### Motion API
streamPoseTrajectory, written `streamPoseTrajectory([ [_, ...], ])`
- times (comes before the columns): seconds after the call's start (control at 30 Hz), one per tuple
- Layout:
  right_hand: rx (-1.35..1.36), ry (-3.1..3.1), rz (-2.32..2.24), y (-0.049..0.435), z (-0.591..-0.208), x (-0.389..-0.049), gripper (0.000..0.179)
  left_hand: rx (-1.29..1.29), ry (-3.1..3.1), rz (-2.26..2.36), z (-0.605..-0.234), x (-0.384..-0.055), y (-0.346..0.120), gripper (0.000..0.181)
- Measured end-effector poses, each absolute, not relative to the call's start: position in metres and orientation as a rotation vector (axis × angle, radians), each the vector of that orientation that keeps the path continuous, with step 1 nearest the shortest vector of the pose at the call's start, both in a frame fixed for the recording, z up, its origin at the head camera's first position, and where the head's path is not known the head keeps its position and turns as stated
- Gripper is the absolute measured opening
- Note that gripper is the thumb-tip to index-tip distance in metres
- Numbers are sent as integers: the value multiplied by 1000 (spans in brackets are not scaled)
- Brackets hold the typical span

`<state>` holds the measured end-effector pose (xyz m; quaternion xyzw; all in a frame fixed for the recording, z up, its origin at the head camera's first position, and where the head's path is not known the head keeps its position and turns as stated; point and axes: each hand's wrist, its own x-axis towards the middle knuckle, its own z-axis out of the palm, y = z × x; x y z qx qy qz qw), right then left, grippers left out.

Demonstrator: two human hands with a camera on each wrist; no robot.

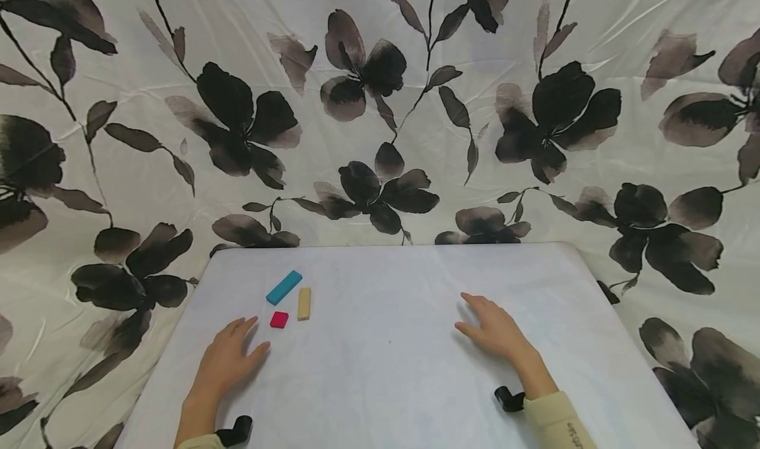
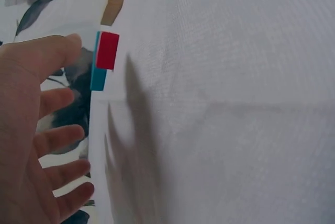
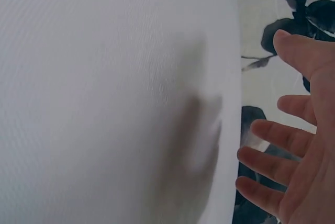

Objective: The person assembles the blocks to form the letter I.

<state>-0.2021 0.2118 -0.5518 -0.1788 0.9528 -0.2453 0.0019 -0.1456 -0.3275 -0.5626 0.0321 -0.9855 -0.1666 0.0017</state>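
From where I stood, the left hand (image 1: 222,363) hung over the near left part of a white, cloth-covered tabletop (image 1: 392,383), its thumb and fingers spread and holding nothing, a small black wrist-worn piece (image 1: 236,430) just behind it. Near its fingertips, to the right, lay a small red squarish block (image 1: 279,320); past that, farther from the person, a long blue rectangular bar (image 1: 284,287) lay aslant, and just right of the red one a slim tan, wood-coloured block (image 1: 304,304) pointed nearly straight ahead, all three near one another yet apart. With them so close, I judged, handling any one well called for a thumb-and-forefinger pinch across its narrow sides, let down from above, the other fingers tucked clear so as not to nudge its neighbours; the red one, being short, offered least to hold. Over on the right, well apart from the blocks, the right hand (image 1: 495,330) hovered with thumb and fingers spread and nothing between them, best left clear of that little group, a pale yellow sleeve (image 1: 558,419) behind its wrist
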Motion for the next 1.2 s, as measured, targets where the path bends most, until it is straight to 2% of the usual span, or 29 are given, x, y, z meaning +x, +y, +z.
streamPoseTrajectory([
  [0.33, -557, 2947, -780, 195, -555, -200, 63, 12, -2989, -583, -563, -160, -327, 52],
  [0.5, -548, 2921, -788, 187, -553, -198, 61, 37, -2958, -635, -567, -169, -332, 47],
  [1.2, -561, 2897, -857, 172, -552, -187, 59, 105, -3056, -847, -564, -218, -347, 52],
])
